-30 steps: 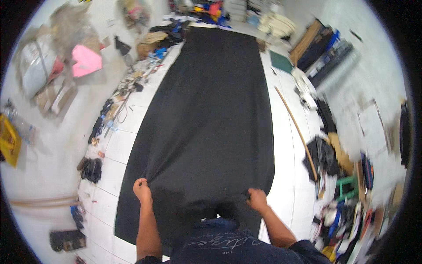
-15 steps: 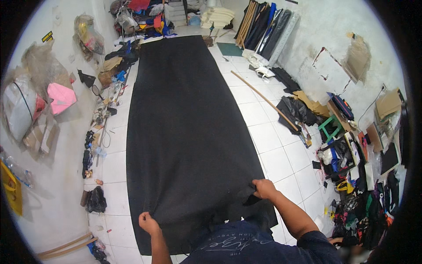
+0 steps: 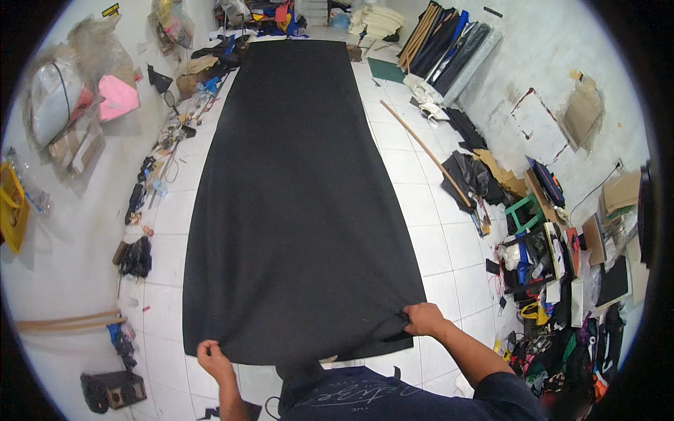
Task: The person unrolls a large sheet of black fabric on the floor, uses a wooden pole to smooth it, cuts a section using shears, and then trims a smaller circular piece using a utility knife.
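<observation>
Down at the near end, we grip the long black fabric with both hands. Our left hand is closed on its near left corner, and our right hand pinches a bunched fold at the near right edge. From our hands the fabric stretches away flat over the white tiled floor. Beyond our right hand a long wooden stick lies on the tiles, and a green stool stands farther right. Tools and clutter line the wall off to the left of our left hand.
</observation>
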`<state>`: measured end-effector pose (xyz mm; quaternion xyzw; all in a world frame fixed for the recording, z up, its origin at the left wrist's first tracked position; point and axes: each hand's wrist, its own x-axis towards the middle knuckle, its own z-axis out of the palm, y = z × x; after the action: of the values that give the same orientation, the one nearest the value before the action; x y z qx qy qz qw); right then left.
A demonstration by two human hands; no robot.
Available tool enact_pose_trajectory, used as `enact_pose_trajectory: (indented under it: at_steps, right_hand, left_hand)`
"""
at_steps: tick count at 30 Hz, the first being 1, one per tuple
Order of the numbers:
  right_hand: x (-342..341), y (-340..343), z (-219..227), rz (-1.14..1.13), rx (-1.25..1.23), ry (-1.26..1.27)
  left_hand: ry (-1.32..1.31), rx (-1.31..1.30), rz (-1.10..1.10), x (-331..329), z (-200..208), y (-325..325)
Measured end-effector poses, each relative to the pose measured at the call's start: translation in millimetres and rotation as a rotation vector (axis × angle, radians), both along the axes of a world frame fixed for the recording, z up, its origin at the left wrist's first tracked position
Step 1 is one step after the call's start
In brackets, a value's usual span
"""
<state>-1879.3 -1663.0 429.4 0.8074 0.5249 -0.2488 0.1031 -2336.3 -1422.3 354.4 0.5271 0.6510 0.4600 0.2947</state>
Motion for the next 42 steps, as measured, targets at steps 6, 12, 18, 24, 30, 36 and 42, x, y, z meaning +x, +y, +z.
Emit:
enact_pose_trajectory:
  at_steps: [6,12,18,24,30,36,42]
  right_hand:
    - [-44,-109,-15,-0.060,0.071,0.099]
    - [-74,-172,-59,-0.192,0.245,0.217]
    - [-77,-194,-213,-0.202,0.448,0.149]
    - [-76,-153,-403,-0.128,0.427,0.145]
    - [-78,-111,-549,0.014,0.333,0.074]
    - [-53,-126,-654,0.051,0.336,-0.004]
    - [-50,-157,-696,0.020,0.564,-0.099]
  left_hand:
    - [0.100,0.215,-0.061,-30,32,-84]
    - [0.052,-0.018,-0.099,-87,-19,-141]
    - [-0.275,-0.882,-0.073,-68,-116,-250]
    - [0.011,-0.708,-0.523,-181,-304,-278]
    - [0.212,-0.750,-0.425,-219,-431,-163]
    - [0.228,-0.839,-0.494,-172,-570,-104]
    - [0.134,-1.008,-0.455,-151,-654,-72]
